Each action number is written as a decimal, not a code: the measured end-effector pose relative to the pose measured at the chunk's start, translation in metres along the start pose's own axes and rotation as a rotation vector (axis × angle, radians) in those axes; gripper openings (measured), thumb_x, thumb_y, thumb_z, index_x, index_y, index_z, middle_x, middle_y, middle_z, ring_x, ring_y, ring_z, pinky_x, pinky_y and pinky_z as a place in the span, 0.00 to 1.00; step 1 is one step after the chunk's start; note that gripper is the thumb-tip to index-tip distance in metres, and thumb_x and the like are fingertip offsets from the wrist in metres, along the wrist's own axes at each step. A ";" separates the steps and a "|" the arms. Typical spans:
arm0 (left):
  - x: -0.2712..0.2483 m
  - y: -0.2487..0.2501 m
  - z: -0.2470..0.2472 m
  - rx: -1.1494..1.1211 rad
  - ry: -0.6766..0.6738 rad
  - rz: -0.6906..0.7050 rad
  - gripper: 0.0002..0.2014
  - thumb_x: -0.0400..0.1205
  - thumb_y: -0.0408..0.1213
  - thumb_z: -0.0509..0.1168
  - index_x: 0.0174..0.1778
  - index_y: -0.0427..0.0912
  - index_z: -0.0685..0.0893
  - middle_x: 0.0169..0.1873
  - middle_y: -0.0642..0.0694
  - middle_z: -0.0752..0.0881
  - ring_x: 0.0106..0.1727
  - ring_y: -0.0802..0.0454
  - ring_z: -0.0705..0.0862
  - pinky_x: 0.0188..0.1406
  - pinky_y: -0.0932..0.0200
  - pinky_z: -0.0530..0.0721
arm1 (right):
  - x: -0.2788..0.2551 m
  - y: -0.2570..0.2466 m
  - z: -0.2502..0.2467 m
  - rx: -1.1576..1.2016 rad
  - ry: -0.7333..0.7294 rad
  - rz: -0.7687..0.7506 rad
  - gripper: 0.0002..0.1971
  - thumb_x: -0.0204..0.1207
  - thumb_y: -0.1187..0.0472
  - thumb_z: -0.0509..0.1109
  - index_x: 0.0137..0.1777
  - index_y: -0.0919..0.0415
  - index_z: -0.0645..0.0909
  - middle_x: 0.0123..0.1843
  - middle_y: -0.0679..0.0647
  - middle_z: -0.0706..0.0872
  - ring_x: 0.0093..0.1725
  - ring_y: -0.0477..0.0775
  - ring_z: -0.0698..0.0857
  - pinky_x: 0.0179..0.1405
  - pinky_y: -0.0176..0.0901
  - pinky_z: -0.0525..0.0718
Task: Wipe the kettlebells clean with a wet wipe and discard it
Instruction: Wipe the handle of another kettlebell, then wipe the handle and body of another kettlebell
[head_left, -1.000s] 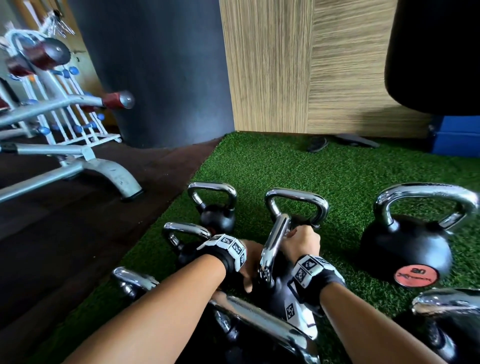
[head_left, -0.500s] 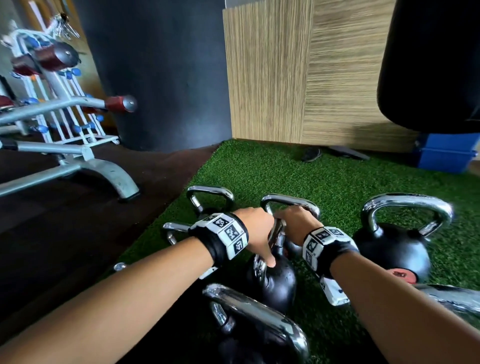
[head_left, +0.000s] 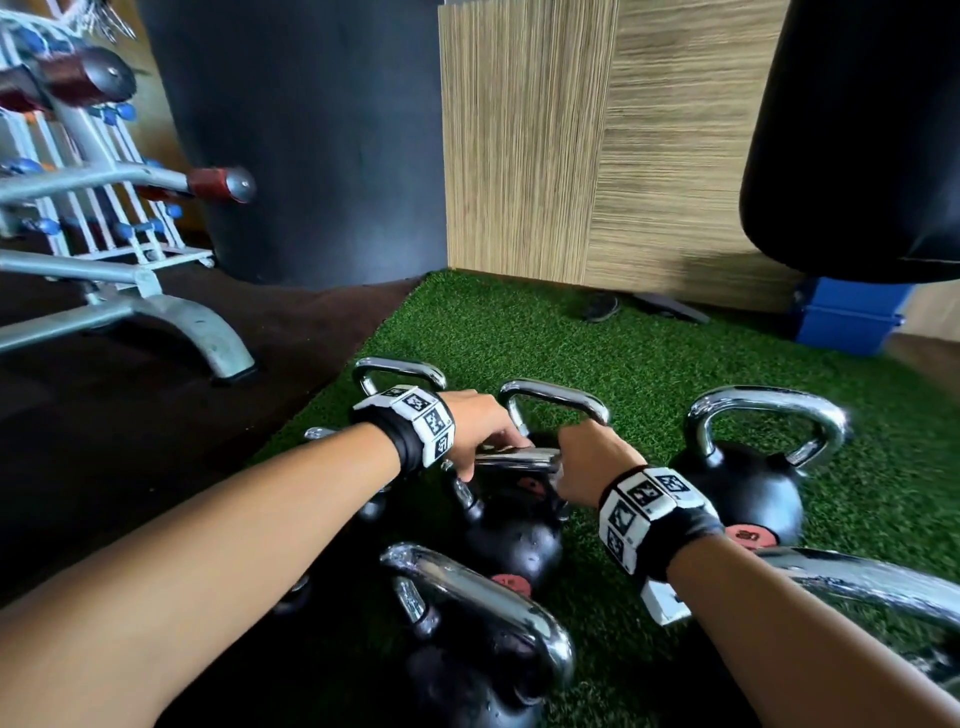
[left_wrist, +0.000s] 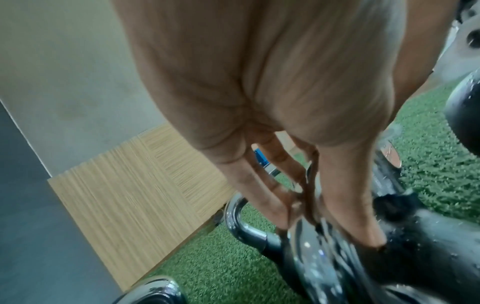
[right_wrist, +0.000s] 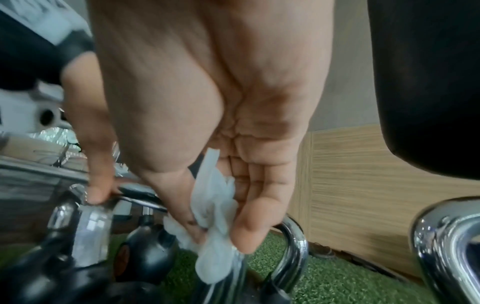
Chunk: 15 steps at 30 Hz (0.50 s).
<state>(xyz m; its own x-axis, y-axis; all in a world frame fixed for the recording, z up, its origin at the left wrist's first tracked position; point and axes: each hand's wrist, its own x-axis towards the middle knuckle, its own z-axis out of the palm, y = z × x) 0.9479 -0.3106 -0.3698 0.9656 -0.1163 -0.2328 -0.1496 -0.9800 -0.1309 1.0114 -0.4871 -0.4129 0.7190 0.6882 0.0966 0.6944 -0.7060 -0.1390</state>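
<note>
Several black kettlebells with chrome handles stand on green turf (head_left: 649, 364). My left hand (head_left: 488, 452) grips the chrome handle (head_left: 519, 460) of the middle kettlebell (head_left: 514, 540), fingers over the top and thumb on the near side (left_wrist: 311, 226). My right hand (head_left: 566, 467) is at the right end of that handle. In the right wrist view it pinches a crumpled white wet wipe (right_wrist: 215, 205) between thumb and fingers, against the chrome. A larger kettlebell (head_left: 743, 488) stands to the right, and another (head_left: 467, 675) is close in front of me.
A grey machine frame (head_left: 182, 322) and a white dumbbell rack (head_left: 104, 218) stand on the dark floor to the left. A black punching bag (head_left: 857, 130) hangs at upper right over a blue box (head_left: 841, 322). Sandals (head_left: 602, 306) lie by the wood-panelled wall.
The middle kettlebell has turned, so its handle now lies crosswise instead of edge-on. Both hands came up from its body to the top of the handle.
</note>
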 end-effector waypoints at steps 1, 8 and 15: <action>0.001 -0.001 0.001 -0.006 0.011 0.009 0.44 0.65 0.34 0.85 0.74 0.71 0.78 0.65 0.56 0.87 0.62 0.48 0.86 0.50 0.63 0.70 | -0.005 -0.001 0.001 0.009 0.006 0.009 0.06 0.67 0.59 0.72 0.35 0.57 0.78 0.31 0.50 0.79 0.41 0.58 0.87 0.35 0.40 0.81; 0.003 -0.005 0.010 -0.079 0.036 0.038 0.46 0.67 0.25 0.80 0.72 0.75 0.78 0.60 0.56 0.89 0.54 0.52 0.88 0.57 0.52 0.87 | -0.023 -0.005 -0.001 0.063 -0.025 0.095 0.13 0.67 0.64 0.69 0.26 0.57 0.69 0.27 0.50 0.77 0.26 0.45 0.77 0.21 0.34 0.74; -0.008 -0.003 0.012 -0.005 0.093 0.002 0.45 0.74 0.31 0.78 0.81 0.70 0.68 0.56 0.57 0.90 0.47 0.51 0.89 0.37 0.69 0.80 | -0.044 -0.015 -0.019 0.073 -0.117 0.158 0.06 0.73 0.67 0.65 0.35 0.62 0.78 0.40 0.57 0.85 0.44 0.59 0.88 0.41 0.46 0.88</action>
<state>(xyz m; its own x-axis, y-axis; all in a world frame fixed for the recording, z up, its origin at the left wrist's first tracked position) 0.9377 -0.3052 -0.3787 0.9808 -0.1328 -0.1426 -0.1510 -0.9806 -0.1252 0.9698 -0.5094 -0.3964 0.8077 0.5878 -0.0467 0.5665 -0.7956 -0.2149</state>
